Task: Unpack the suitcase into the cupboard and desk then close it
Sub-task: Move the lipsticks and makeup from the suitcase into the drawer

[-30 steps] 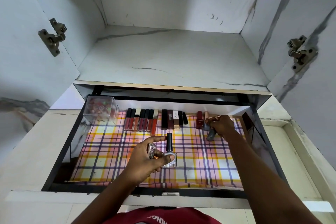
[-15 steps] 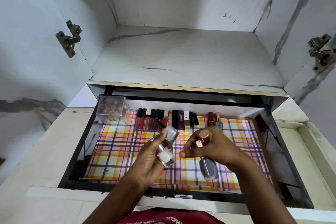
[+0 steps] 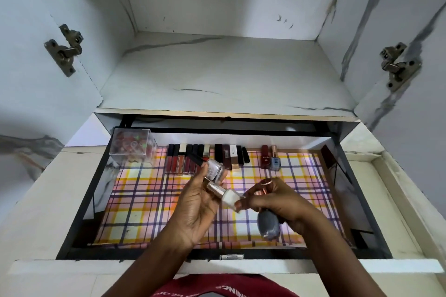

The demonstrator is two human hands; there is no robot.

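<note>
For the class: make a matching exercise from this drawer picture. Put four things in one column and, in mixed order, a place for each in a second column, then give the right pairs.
Things
1. clear plastic box
2. grey nail polish bottle
3. white nail polish bottle
4. blue nail polish bottle

Places
A. standing at the back of the drawer, right of the row of tubes
B. held in the right hand
C. back left corner of the drawer
D. held in the left hand, with the right hand's fingertips at its base

Pairs: 1-C, 2-B, 3-D, 4-A
</note>
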